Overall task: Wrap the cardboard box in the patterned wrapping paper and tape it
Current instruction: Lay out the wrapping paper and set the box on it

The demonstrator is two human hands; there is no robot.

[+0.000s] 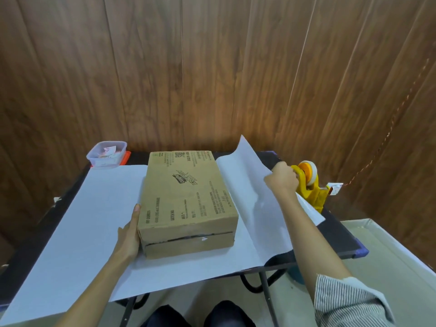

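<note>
On the dark table (339,241), in front of a wood-panelled wall (212,67), the wrapping paper (89,208) lies spread with its plain white side up. It covers most of the tabletop, and its near edge overhangs the table towards me. The patterned side is not visible from here.

The cardboard box (188,197) sits on the paper roughly at the middle, flat, printed face up and long axis running away from me. A dark seam runs across its near side.

The right part of the paper is lifted off the table and curves up beside the box without touching its top. Its far right corner stands highest.

A yellow tape dispenser (309,187) stands at the right edge of the table, just behind my right hand, with a pale roll of tape mounted on top.

A clear plastic container (106,154) sits at the far left corner, just beyond the paper, with small items inside that I cannot identify.

My left hand (129,234) lies flat against the box's left side, fingers straight, palm touching the cardboard, heel resting on the paper.

My right hand (282,179) has its fingers curled around the raised right edge of the paper and holds it up.
</note>
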